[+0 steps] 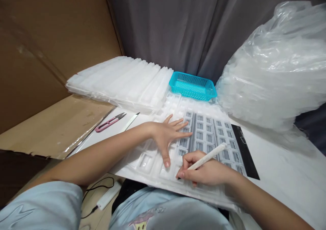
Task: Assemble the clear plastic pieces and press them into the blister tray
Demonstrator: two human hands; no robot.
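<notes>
My left hand (pixel 166 135) lies with fingers spread on a clear plastic tray sheet (pixel 146 162) moulded with rows of small rectangular pockets. My right hand (pixel 203 170) grips a slim white pen-like tool (pixel 210 156), its back end pointing up and right. The tool's dark tip meets the tray close to the near edge, just right of my left thumb; my fingers partly cover it. Beneath the tray's right half, a dark printed sheet (pixel 244 152) shows through and sticks out with a black edge.
Pink-handled thread snips (pixel 109 122) and a pale dark-tipped tool (pixel 131 121) lie left. Behind stand a stack of white plastic trays (pixel 119 82) and a blue basket (pixel 193 94). A large heap of clear plastic (pixel 275 70) rises right; cardboard (pixel 51 126) borders the left.
</notes>
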